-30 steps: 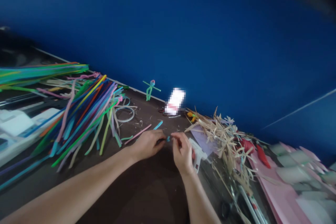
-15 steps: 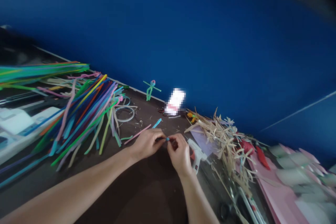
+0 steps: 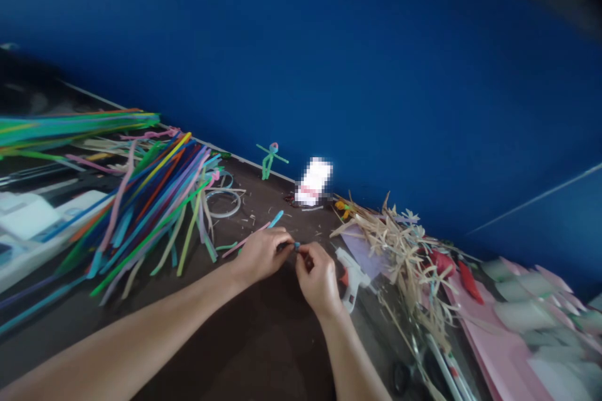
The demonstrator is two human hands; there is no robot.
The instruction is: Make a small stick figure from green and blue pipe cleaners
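My left hand (image 3: 264, 255) and my right hand (image 3: 318, 277) meet over the dark table, both closed in a pinch. Between their fingertips is a short, light-blue piece of pipe cleaner (image 3: 296, 246), mostly covered by the fingers. Just beyond my left hand lie a blue pipe cleaner piece (image 3: 276, 218) and a pink one (image 3: 246, 239). A white glue gun (image 3: 352, 276) with an orange trigger rests right beside my right hand. Farther back, a small green pipe cleaner figure (image 3: 268, 161) stands by the blue wall.
Many coloured pipe cleaners (image 3: 155, 200) spread across the left, near a roll of clear tape (image 3: 223, 204). A lit, blurred-out phone screen (image 3: 314, 182) stands at the wall. Dried straw-like flowers (image 3: 399, 238), pink paper (image 3: 498, 338) and scissors (image 3: 402, 377) lie to the right.
Both hands have shifted very slightly left and up together with the blue piece, and the right fingers have turned a little. Nothing else has visibly moved.
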